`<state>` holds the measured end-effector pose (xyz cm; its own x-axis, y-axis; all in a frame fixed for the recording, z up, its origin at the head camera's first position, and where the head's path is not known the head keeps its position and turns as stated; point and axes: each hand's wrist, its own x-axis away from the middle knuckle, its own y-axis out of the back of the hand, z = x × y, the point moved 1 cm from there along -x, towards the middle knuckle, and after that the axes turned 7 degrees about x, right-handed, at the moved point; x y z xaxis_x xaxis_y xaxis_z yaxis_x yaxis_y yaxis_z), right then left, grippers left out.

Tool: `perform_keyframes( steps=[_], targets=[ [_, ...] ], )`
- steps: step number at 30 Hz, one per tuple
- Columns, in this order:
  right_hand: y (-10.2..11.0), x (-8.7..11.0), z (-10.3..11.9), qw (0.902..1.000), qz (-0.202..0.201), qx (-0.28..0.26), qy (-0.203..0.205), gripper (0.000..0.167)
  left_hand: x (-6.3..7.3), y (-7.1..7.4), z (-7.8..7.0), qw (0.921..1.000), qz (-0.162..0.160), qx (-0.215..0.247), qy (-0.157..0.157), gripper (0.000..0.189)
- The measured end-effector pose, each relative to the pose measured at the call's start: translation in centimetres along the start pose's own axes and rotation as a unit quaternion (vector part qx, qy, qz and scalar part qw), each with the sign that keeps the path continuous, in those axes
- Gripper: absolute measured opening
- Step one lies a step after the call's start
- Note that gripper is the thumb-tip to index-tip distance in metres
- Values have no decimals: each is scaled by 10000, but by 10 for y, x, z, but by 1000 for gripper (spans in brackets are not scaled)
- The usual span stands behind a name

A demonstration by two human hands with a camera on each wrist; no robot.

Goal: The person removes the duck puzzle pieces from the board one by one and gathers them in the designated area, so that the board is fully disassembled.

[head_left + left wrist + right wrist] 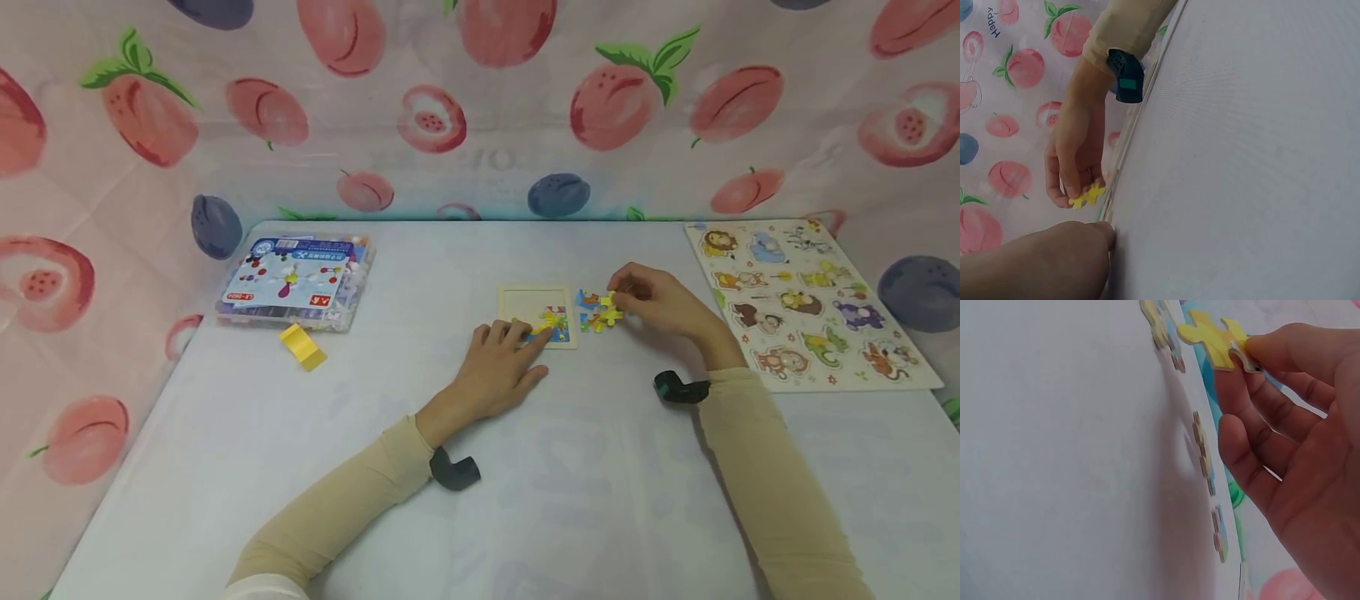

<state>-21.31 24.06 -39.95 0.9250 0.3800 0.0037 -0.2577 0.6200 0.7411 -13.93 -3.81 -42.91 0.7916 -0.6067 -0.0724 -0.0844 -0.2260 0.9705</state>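
Observation:
My right hand (660, 304) pinches a yellow jigsaw piece (1213, 342) between thumb and fingers, raised above the table; the same piece (1088, 197) shows in the left wrist view. Just left of that hand, several loose jigsaw pieces (588, 322) lie on the table. Beside them is a small square puzzle tray (536, 288) with a pale rim. Joined colourful pieces (557, 321) fill its lower right part. My left hand (493, 367) rests at the tray's lower edge, fingers extended over it and index fingertip on the pieces. The fingers hide the tray's lower left corner.
At the right lies a large animal puzzle board (813, 304). A clear plastic box (296, 279) with a printed label stands at the back left, a folded yellow piece (303, 347) in front of it. Fruit-patterned cloth (480, 108) hangs behind the white table (570, 500).

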Motion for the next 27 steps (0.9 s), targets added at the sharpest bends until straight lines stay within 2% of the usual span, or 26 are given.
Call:
perform_keyframes(
  steps=[20, 27],
  targets=[
    [13, 11, -15, 9962, 505, 474, -524, 17, 0, -2, 1, 10000, -67, 15, -66, 55],
    [14, 12, -12, 9934, 493, 925, -458, 14, 0, -1, 1, 9998, -152, 96, -113, 54]
  ],
)
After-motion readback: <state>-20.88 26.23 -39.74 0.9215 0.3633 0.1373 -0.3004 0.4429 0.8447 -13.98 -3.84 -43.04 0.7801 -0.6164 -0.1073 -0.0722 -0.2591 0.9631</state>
